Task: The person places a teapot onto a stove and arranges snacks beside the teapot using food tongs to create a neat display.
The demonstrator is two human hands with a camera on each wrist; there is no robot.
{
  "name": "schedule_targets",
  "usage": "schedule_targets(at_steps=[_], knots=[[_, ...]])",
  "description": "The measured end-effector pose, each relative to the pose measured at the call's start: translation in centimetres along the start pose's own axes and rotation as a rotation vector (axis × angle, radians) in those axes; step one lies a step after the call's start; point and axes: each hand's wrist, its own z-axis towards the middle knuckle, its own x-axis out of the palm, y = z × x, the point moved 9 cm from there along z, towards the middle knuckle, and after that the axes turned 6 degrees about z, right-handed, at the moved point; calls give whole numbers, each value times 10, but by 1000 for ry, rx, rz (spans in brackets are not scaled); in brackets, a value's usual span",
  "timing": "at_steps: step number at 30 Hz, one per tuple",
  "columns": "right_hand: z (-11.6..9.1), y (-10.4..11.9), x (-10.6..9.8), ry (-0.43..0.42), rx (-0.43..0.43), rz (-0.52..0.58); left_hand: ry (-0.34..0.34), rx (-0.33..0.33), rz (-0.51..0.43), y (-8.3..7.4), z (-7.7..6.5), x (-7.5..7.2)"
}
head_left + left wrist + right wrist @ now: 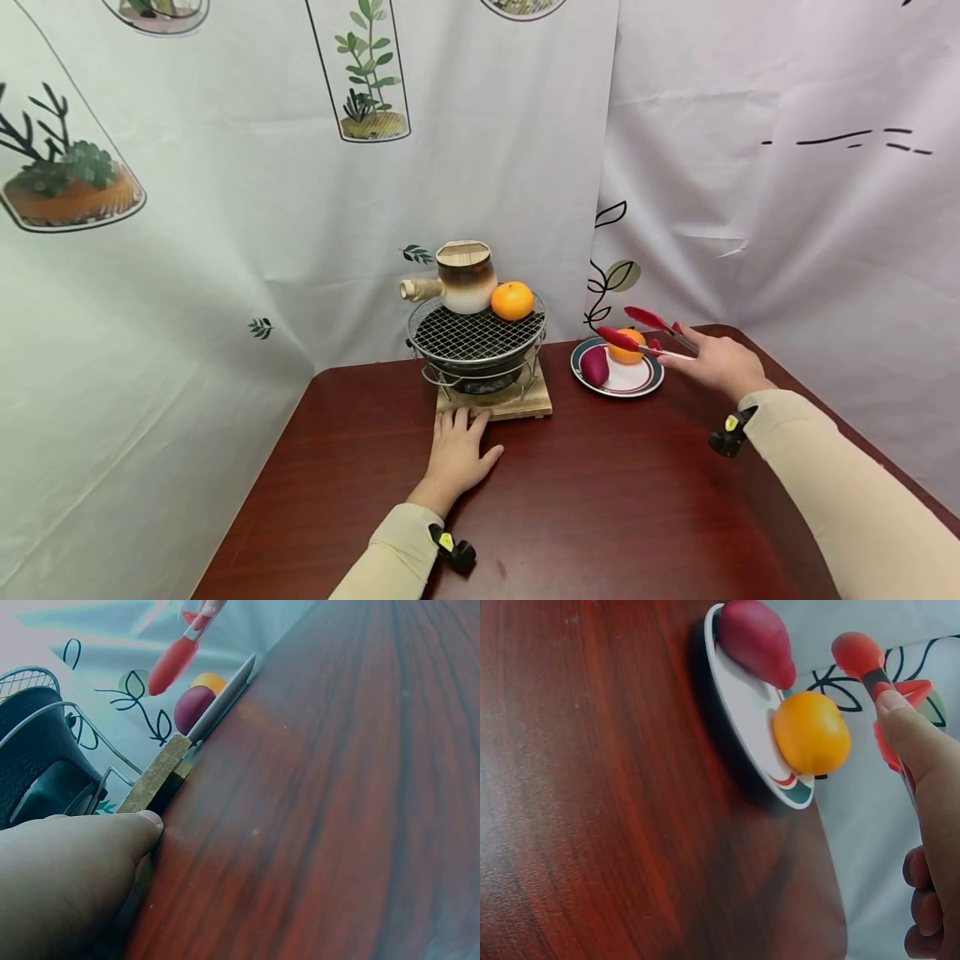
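My right hand (723, 364) grips a pair of tongs (651, 352) with red tips, their arms spread apart. In the head view the tips overlap a plate (622, 393) holding an orange (627, 357) and a purple sweet potato (595, 367). From the right wrist view, the tongs (856, 654) hang above and beyond that orange (811, 733), with nothing between their tips. Fingers straight and spread, my left hand (456, 458) touches the front edge of a wooden board (517, 407) under a small round stove (487, 379).
A wire mesh (472, 337) tops the stove. On it stand a brown-and-white side-handled pot (467, 287) with a wooden lid and another orange (513, 301). The dark red table (585, 500) meets a printed white cloth (517, 167) at the back and sides.
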Motion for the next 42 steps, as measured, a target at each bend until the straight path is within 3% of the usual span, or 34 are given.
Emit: schedule_targets(at_steps=[19,42], knots=[[-7,-18,18,19,17,7,7,1,-1,-1,0,-3],[-5,-13,31,19,-8,-9,1,3,-10,-1,0,-3]])
